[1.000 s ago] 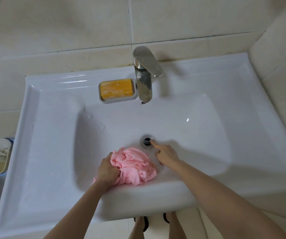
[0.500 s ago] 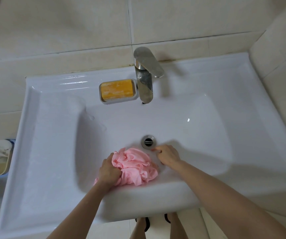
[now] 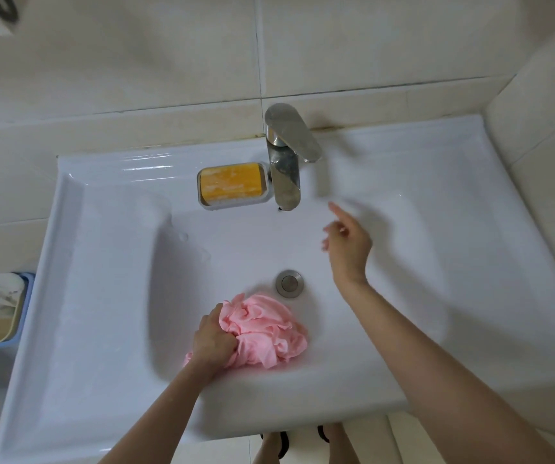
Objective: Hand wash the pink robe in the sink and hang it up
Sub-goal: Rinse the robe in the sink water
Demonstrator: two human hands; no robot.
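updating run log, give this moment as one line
left hand grips pink robe | right hand open near faucet | drain closed

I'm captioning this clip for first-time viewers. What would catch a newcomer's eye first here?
The crumpled pink robe, bright against the white sink, lies at the basin's near side, gripped by the left hand. Next come the yellow soap in its dish just left of the faucet, and the right hand raised open near it.

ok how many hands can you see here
2. The left hand grips the pink robe at the near side of the sink; the right hand hangs open over it, between drain and faucet, touching nothing.
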